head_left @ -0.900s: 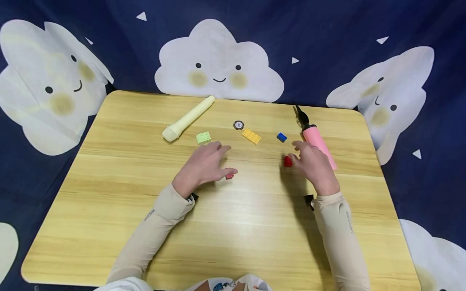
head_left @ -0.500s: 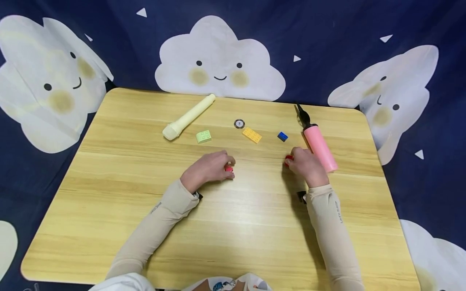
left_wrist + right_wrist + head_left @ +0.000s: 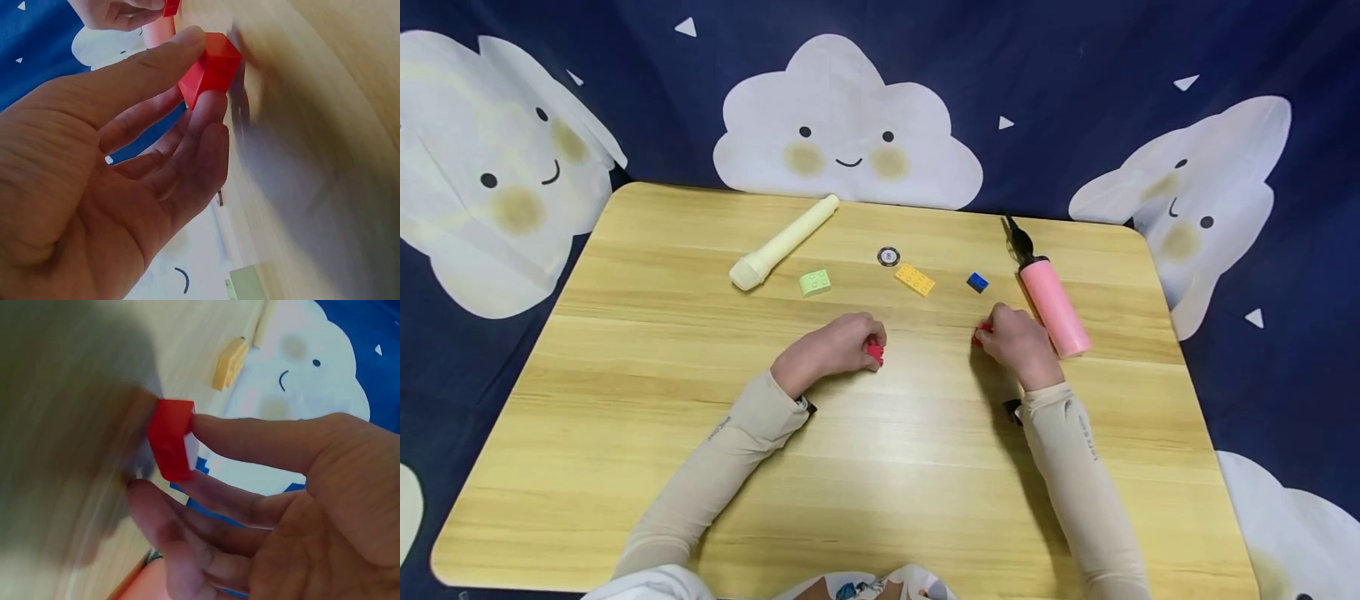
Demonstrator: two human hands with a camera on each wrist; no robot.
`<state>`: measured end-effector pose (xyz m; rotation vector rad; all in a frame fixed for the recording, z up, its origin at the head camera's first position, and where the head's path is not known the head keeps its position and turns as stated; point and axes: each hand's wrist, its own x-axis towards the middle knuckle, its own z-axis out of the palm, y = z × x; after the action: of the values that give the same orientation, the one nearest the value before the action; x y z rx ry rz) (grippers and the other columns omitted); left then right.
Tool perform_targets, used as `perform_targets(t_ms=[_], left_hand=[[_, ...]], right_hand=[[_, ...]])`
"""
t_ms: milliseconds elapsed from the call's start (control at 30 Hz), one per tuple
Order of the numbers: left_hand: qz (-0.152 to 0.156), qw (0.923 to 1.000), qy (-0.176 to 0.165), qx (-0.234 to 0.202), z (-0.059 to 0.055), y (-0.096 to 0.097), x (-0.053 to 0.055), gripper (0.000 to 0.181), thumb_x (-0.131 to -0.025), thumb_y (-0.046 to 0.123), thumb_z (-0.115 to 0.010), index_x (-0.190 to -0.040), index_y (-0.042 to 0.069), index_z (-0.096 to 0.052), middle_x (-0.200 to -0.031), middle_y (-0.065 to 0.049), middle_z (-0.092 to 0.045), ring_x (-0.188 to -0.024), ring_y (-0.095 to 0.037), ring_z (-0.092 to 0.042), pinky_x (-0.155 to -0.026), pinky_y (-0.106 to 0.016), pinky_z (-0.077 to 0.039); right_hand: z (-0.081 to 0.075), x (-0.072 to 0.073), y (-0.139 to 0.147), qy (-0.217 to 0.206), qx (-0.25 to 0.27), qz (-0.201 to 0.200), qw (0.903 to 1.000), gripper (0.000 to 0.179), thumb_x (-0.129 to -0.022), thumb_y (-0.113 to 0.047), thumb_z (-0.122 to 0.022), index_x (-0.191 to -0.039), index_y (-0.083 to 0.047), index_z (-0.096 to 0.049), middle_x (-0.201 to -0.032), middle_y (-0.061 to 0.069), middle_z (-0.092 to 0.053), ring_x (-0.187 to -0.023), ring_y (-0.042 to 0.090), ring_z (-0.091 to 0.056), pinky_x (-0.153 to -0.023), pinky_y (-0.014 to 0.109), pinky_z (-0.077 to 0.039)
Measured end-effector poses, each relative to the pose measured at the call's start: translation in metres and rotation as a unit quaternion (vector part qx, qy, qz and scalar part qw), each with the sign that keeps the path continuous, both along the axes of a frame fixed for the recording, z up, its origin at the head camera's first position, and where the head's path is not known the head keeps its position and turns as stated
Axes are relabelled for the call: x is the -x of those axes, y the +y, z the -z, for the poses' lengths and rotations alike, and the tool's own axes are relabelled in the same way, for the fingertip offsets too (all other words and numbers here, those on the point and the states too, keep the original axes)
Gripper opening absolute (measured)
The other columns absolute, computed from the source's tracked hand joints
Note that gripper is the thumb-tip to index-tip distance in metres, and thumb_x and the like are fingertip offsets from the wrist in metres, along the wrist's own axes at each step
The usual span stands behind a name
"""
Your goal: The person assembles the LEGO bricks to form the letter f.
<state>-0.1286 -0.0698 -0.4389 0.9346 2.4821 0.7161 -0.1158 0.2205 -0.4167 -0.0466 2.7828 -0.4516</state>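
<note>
a light wood-grain table (image 3: 880, 500) with rounded corners fills most of the view, with dark blue cloth (image 3: 1037, 50) standing behind it; nearest, two beige sleeves (image 3: 700, 479) reach in from the bottom edge, one for each arm of a seated person; the left hand (image 3: 838, 346), around the middle of the table, pinches a small red block (image 3: 219, 67) between thumb and fingertips; this block is bright, plain red, glossy, with flat faces and a slanted side, held close to the wood, though whether it touches is hard to tell; the right hand (image 3: 1021, 343), well apart from the left, pinches a second red piece (image 3: 169, 440) the same way; it is also smooth and angular, deeper red in the shade, with one side that looks white; beyond the hands, a pink cylinder (image 3: 1055, 307) with a black nozzle end lies slantwise near the right hand; farther back, from left to right, lie a pale green brick (image 3: 815, 283) with studs and a sloped end, a flat yellow studded brick (image 3: 914, 280) and a small dark blue brick (image 3: 977, 282); just behind the yellow one is a round dark-rimmed disc (image 3: 888, 257) with a light centre; a cream microphone-shaped stick (image 3: 786, 242) lies diagonally at back left; last, white smiling clouds (image 3: 850, 92) cover the cloth
</note>
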Motion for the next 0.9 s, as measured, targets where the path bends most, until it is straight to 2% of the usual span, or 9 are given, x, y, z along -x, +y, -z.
perform_targets(t_ms=[133,267,433,533,733,900], left_hand=[[-0.006,0.9999,-0.009,-0.007,0.002,0.004,0.002,0.025,-0.079,0.014,-0.086,-0.090,0.006,-0.065,-0.083,-0.003,-0.059,-0.076,-0.016,-0.052,-0.071,-0.029,-0.045],[0.005,1.0000,-0.004,0.000,0.002,0.008,0.005,0.027,-0.079,0.015,-0.086,-0.097,0.003,-0.070,-0.084,-0.003,-0.061,-0.077,-0.016,-0.053,-0.074,-0.029,-0.046],[0.014,0.9999,0.000,-0.002,0.004,0.008,0.004,0.021,-0.080,0.016,-0.085,-0.093,0.004,-0.074,-0.083,-0.002,-0.065,-0.077,-0.015,-0.055,-0.073,-0.028,-0.047],[0.004,0.9999,-0.011,-0.008,0.004,0.008,0.004,0.023,-0.079,0.016,-0.086,-0.094,0.005,-0.073,-0.085,-0.001,-0.064,-0.078,-0.014,-0.056,-0.074,-0.027,-0.048],[-0.023,0.9982,-0.037,-0.041,0.004,0.011,0.003,0.024,-0.079,0.014,-0.086,-0.091,0.005,-0.067,-0.084,-0.002,-0.064,-0.077,-0.013,-0.059,-0.073,-0.026,-0.049],[-0.030,0.9985,-0.022,-0.041,0.003,0.015,0.001,0.022,-0.082,0.017,-0.084,-0.090,0.006,-0.067,-0.083,-0.002,-0.065,-0.074,-0.012,-0.058,-0.070,-0.025,-0.049]], right_hand=[[0.002,0.000,-0.006,0.014,0.012,-0.001,0.9998,0.014,-0.096,-0.018,-0.061,-0.096,-0.004,-0.062,-0.082,0.012,-0.063,-0.069,0.026,-0.056,-0.064,0.042,-0.047],[0.001,0.000,-0.010,0.015,0.013,-0.004,0.9998,0.017,-0.096,-0.015,-0.062,-0.104,-0.001,-0.063,-0.091,0.016,-0.067,-0.071,0.027,-0.058,-0.066,0.042,-0.048],[0.003,0.000,-0.013,0.013,0.008,-0.012,0.9998,0.021,-0.094,-0.014,-0.064,-0.110,0.000,-0.063,-0.093,0.017,-0.067,-0.069,0.027,-0.056,-0.062,0.040,-0.046],[0.003,0.000,-0.014,0.017,0.010,-0.017,0.9997,0.023,-0.093,-0.014,-0.065,-0.112,0.000,-0.062,-0.093,0.017,-0.067,-0.070,0.027,-0.056,-0.062,0.040,-0.046],[0.001,0.000,-0.016,0.034,0.024,-0.017,0.9990,0.022,-0.092,-0.013,-0.069,-0.108,0.001,-0.064,-0.094,0.016,-0.066,-0.073,0.027,-0.057,-0.065,0.041,-0.047],[-0.006,0.001,-0.018,0.064,0.044,-0.031,0.9965,0.014,-0.091,-0.010,-0.071,-0.099,0.000,-0.068,-0.091,0.015,-0.065,-0.074,0.027,-0.056,-0.065,0.039,-0.047]])
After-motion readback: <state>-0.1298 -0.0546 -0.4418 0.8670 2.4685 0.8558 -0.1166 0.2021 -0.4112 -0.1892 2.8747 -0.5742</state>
